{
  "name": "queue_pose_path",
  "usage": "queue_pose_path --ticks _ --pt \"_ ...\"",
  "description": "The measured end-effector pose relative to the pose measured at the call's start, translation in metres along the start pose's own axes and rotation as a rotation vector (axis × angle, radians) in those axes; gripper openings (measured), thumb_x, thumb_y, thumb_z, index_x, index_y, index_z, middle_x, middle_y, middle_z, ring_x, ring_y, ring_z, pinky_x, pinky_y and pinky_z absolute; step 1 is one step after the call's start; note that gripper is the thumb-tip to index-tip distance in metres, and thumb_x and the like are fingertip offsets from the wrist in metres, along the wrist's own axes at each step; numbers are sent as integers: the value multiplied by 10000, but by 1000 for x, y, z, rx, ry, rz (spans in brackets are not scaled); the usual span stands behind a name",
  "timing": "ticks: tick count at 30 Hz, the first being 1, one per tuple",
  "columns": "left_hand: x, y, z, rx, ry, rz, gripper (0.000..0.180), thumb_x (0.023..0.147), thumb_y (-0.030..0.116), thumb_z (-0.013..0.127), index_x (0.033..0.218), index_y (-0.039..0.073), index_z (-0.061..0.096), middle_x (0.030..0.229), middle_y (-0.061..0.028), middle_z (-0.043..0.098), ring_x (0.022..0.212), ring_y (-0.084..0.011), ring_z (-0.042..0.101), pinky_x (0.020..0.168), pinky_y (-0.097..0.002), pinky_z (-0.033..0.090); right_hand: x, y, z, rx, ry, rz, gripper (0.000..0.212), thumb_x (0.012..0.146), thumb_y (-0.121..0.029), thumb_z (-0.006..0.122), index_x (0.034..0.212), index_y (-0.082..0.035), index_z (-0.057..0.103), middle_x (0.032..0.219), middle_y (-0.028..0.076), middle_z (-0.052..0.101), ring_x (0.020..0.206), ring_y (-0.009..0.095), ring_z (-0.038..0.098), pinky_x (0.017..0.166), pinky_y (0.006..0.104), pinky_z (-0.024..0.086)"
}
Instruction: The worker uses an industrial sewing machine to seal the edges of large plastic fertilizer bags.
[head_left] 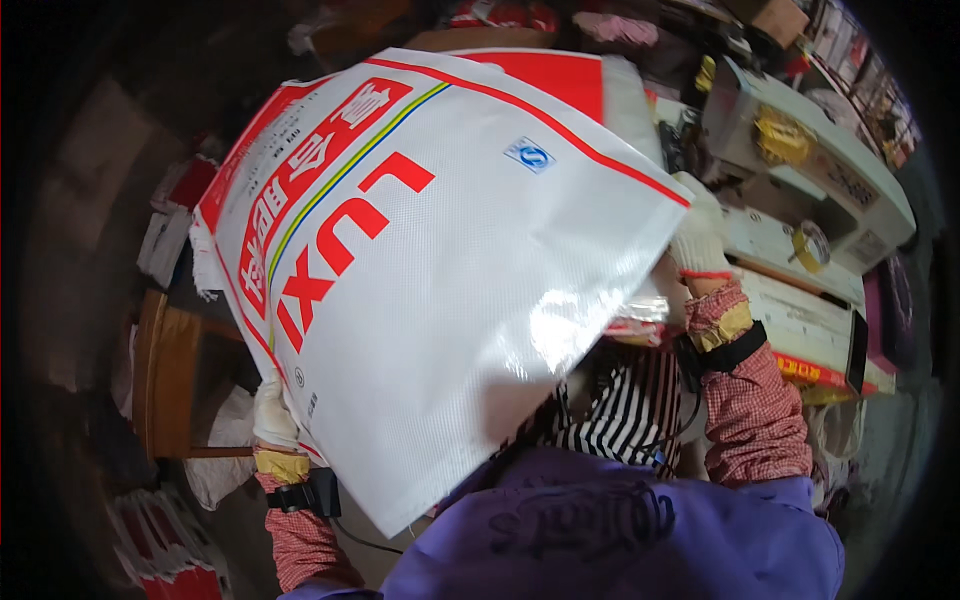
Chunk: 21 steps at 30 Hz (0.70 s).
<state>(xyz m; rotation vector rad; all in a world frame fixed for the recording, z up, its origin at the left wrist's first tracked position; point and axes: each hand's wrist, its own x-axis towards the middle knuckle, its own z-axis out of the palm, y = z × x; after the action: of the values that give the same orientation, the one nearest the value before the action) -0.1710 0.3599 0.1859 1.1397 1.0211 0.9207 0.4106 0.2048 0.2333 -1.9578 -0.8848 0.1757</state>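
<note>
A large white woven plastic sack point(480, 270) with red print and a thin coloured stripe spreads across the middle of the view, tilted and slightly bowed. At its lower left edge, my left hand point(272, 415) in a white knit glove grips the sack's side. My right hand point(700, 228), gloved the same way, is closed at the right corner; the sack hides part of its fingers. Behind the far edge shows another red and white sheet point(560, 80), perhaps a second sack. A clear plastic-wrapped bundle point(640, 315) lies below the right corner.
To the right stands a pale sewing machine point(810, 160) on a white worktable point(790, 310), with a roll of tape point(810, 245) on it. A wooden stool or frame point(175, 370) is at the left. Stacked red and white sacks point(170, 550) lie at lower left.
</note>
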Motion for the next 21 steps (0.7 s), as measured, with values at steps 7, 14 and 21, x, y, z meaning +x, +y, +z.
queue_pose_path --ticks 7,14,21 --pt "-55 -17 52 543 61 9 612 988 502 298 1322 3 417 1250 -118 536 1110 -241 545 998 -353 418 -89 3 -19 -164 278 -307 284 767 -215 644 1012 -72 638 970 120 654 885 302 634 784 349 498" --pt "-146 -83 66 -304 -338 -520 688 898 409 576 1416 55 291 1404 -98 418 1295 -269 400 1083 -444 326 -81 -19 16 -342 -349 -633 311 795 -220 667 1037 -30 621 1000 99 650 945 281 605 824 372 479" --pt "-160 -93 30 -272 -430 -668 712 875 404 615 1421 81 291 1387 -94 441 1278 -267 429 1051 -452 355 -17 -7 49 -277 -624 -611 359 804 -216 668 1108 -41 592 1039 91 635 966 255 594 827 355 477"
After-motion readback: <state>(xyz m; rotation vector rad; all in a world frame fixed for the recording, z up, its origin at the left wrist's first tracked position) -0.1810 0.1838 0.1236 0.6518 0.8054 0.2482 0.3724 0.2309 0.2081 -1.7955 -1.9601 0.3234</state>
